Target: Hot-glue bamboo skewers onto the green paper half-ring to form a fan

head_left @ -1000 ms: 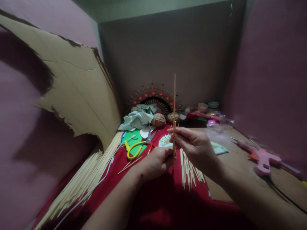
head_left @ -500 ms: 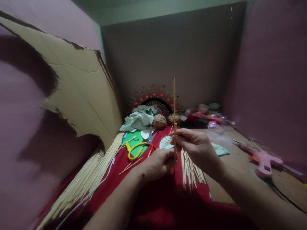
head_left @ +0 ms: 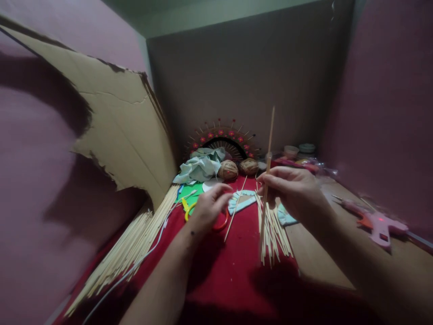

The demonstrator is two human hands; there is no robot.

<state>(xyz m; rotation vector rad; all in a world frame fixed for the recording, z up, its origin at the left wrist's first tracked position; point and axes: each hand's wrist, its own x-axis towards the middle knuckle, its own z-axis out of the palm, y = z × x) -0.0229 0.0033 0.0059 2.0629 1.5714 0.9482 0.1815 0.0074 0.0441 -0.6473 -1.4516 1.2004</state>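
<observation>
My right hand (head_left: pixel 292 187) pinching a near-upright wooden stick (head_left: pixel 268 163) — tip above my grip, tail below, left of the brown board's edge (head_left: pixel 295 257) — left hand (head_left: pixel 210 208) loose, fingers parted

On the cloth (head_left: pixel 233 284), a bamboo-stick pile (head_left: pixel 274 237) lies between scissors (head_left: pixel 224 224) at left and a glue gun (head_left: pixel 379 224) on the board (head_left: pixel 320 257) at right, twine balls (head_left: pixel 228 170) behind.

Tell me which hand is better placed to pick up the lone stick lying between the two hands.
Left, most likely: the left hand looks empty, its fingers pointing toward the lone stick close by. The right hand is occupied, pinching a near-upright stick.
</observation>
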